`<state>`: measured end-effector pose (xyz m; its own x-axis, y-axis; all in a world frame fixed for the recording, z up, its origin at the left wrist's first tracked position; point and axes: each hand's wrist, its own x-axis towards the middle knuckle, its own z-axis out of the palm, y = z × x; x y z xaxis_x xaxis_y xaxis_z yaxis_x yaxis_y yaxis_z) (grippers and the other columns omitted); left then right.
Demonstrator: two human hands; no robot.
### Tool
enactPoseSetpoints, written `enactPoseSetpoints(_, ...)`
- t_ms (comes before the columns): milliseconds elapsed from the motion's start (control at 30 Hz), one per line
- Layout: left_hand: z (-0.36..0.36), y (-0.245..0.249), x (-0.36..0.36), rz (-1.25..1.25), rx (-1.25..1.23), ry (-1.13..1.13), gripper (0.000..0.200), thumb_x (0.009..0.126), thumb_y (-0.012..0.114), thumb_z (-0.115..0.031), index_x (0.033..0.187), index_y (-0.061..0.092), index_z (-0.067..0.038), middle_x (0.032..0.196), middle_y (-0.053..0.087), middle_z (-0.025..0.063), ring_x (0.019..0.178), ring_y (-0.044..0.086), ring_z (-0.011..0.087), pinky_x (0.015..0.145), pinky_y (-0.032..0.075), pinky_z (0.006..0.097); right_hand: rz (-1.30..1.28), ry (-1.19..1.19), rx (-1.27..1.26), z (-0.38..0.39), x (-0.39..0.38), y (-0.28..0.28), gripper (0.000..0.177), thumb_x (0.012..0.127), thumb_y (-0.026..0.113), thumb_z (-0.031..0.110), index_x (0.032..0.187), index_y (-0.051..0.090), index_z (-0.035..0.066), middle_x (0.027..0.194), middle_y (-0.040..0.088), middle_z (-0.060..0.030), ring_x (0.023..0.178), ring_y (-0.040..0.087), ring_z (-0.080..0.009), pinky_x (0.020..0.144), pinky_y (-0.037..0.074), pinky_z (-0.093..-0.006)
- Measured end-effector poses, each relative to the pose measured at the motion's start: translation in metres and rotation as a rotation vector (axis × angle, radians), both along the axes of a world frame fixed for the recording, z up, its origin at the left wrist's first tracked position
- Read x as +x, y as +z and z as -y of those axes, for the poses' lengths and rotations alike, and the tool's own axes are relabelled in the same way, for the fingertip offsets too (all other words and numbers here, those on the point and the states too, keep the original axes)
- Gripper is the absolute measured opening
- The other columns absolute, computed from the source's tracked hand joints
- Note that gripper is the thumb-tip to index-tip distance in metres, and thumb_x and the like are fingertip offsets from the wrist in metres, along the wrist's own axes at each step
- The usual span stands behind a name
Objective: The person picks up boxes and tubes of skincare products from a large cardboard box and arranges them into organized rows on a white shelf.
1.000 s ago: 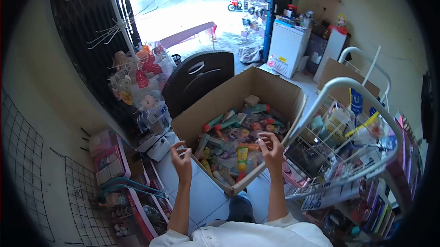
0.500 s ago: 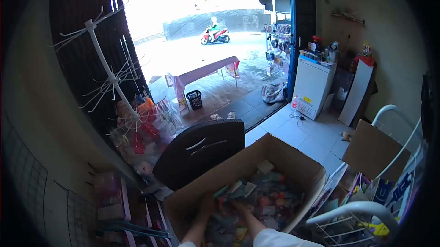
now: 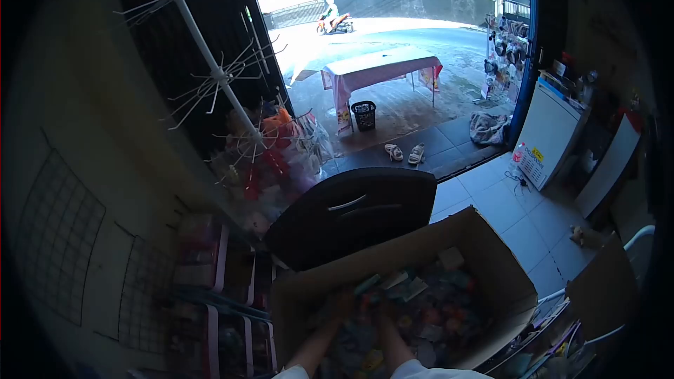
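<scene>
A large open cardboard box [image 3: 495,256] is in front of me, filled with many small packaged items [image 3: 439,319] in clear wrapping, some with pale cards. Both my forearms reach down into it. My left hand [image 3: 341,306] is among the packages near the box's left side. Beside it, my right hand [image 3: 381,311] is also down in the pile, close to several green-and-white packets [image 3: 397,282]. Shadow and the packages hide the fingers of both hands, so I cannot make out any grip.
A dark plastic chair back [image 3: 358,221] stands just behind the box. On the left are a white hook rack [image 3: 217,73] and plastic drawers [image 3: 217,259]. A white freezer [image 3: 551,133] stands right of the doorway. Outside are a cloth-covered table [image 3: 382,66], a black basket [image 3: 364,116] and sandals [image 3: 405,153].
The view has turned left and tilted down, so the scene sits further right and looks darker. Both hands remain in the box, slightly closer together. Outside, the motorbike has moved leftward relative to the table.
</scene>
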<state>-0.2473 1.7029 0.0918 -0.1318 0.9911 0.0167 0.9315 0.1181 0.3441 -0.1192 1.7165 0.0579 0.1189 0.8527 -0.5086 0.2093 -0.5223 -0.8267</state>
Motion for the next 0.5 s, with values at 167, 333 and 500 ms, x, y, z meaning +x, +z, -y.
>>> enactPoseSetpoints(167,0.011,0.026,-0.005,0.117,0.081,0.097,0.026,0.069,0.051,-0.015,0.091,0.054,-0.001,0.089,0.055,0.0203,0.083,0.054,0.0351,0.073,0.043,0.0415,-0.104,-0.272,-0.147,-0.004,-0.023,0.045,0.046,0.07,0.06,0.035,0.089,0.056,-0.007,0.087,0.058,-0.0126,0.077,0.055,-0.0177,0.064,0.045,-0.0328)
enactPoseSetpoints(333,0.041,0.097,-0.019,0.452,-0.008,0.19,0.037,0.07,0.059,-0.029,0.091,0.054,0.0,0.084,0.057,0.0205,0.084,0.053,0.0361,0.071,0.043,0.0406,-0.703,-0.628,0.105,0.004,-0.054,0.109,0.043,0.072,0.056,0.028,0.1,0.047,-0.004,0.095,0.053,-0.0121,0.077,0.054,-0.021,0.063,0.047,-0.0349)
enactPoseSetpoints(500,0.116,0.149,-0.034,0.576,0.35,0.378,0.046,0.066,0.065,-0.039,0.088,0.055,0.001,0.082,0.058,0.0197,0.082,0.055,0.0328,0.07,0.044,0.037,-1.079,-0.328,0.115,0.041,-0.084,0.181,0.029,0.076,0.053,0.022,0.092,0.043,0.0,0.088,0.049,-0.0091,0.078,0.054,-0.0189,0.066,0.048,-0.0328)
